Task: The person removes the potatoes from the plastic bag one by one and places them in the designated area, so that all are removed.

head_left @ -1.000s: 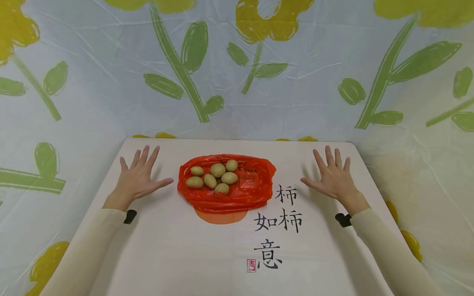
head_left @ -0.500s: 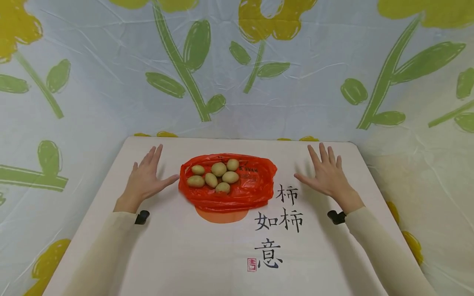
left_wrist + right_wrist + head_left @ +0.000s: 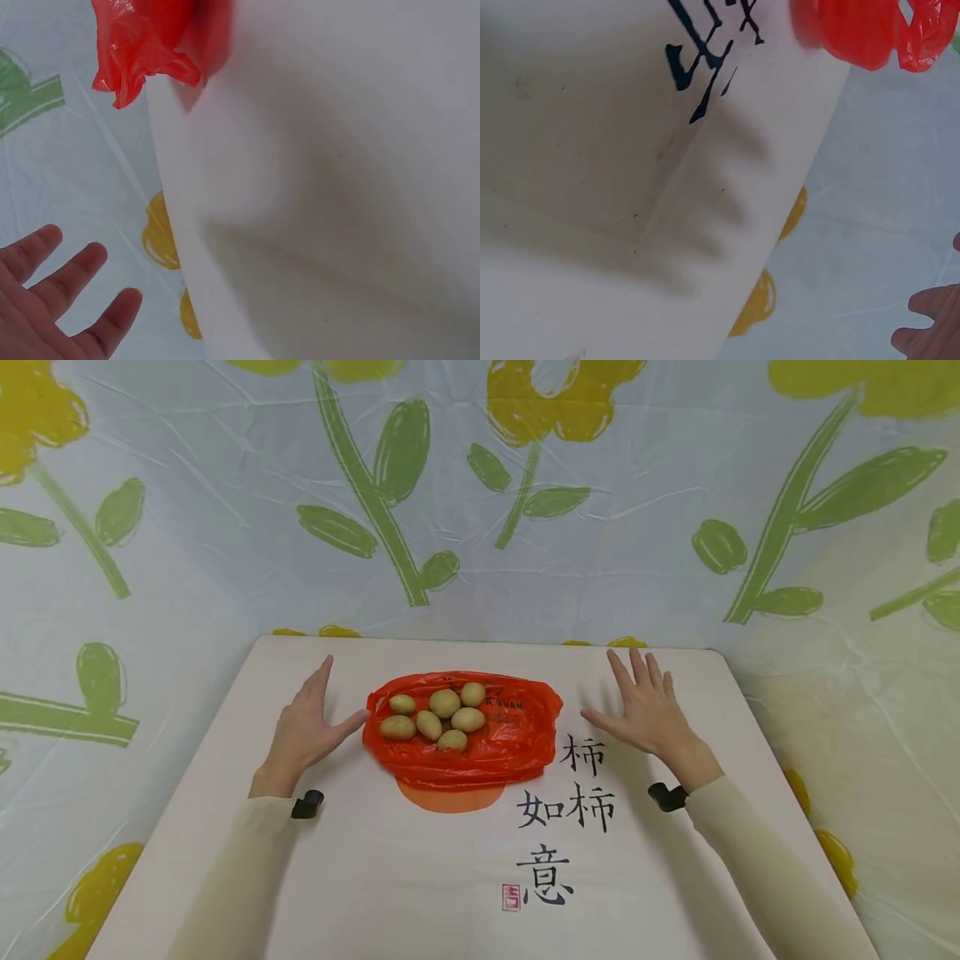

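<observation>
On pale, round-cornered table (image 3: 360, 877): crinkled red plastic bag (image 3: 517, 752), bearing seven olive ovoids (image 3: 429, 726); nearby, left hand (image 3: 303, 739), thumb apart; right hand (image 3: 648, 718), fingers spread.

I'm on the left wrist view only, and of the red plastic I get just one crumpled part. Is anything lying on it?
Observer: Yes. In the head view, seven small egg-shaped things, tan-green, lie on the red plastic, grouped toward its left side.
Operator: Good. My picture doesn't show what's on the other side of the plastic. What's over there?
Observer: The right hand. It is to the right of the plastic and apart from it, fingers extended, holding nothing.
</observation>
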Available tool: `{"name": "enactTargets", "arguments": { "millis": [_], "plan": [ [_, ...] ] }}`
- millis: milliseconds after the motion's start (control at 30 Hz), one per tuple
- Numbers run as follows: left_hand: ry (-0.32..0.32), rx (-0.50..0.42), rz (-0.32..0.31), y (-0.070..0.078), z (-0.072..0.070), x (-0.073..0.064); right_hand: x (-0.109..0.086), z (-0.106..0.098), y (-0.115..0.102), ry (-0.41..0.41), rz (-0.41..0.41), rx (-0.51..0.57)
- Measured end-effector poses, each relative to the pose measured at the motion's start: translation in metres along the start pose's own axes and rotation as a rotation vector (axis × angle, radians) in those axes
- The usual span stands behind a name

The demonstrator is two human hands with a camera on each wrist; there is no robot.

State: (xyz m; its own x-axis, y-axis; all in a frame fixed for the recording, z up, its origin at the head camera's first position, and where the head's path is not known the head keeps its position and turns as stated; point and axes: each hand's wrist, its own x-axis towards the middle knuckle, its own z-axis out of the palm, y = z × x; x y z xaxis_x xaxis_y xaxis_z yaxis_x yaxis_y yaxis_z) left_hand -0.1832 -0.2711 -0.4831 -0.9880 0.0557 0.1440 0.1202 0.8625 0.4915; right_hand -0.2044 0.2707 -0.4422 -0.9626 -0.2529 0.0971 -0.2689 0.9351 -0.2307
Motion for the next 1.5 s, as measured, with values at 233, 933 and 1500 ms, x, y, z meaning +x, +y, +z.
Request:
{"name": "enactTargets", "arguments": {
  "millis": [233, 933, 1500],
  "plan": [
    [-0.058, -0.091, -0.031, 0.001, 0.01, -0.002, 0.007, -0.002, -0.012, -0.001, -0.02, 0.023],
    [-0.121, -0.262, -0.067, -0.003, 0.031, -0.007, 0.041, -0.009, -0.072, 0.049, -0.126, 0.139],
    [-0.165, -0.375, -0.034, 0.0, 0.048, -0.004, 0.056, 0.005, -0.11, -0.073, -0.174, 0.25]
  ]
}}
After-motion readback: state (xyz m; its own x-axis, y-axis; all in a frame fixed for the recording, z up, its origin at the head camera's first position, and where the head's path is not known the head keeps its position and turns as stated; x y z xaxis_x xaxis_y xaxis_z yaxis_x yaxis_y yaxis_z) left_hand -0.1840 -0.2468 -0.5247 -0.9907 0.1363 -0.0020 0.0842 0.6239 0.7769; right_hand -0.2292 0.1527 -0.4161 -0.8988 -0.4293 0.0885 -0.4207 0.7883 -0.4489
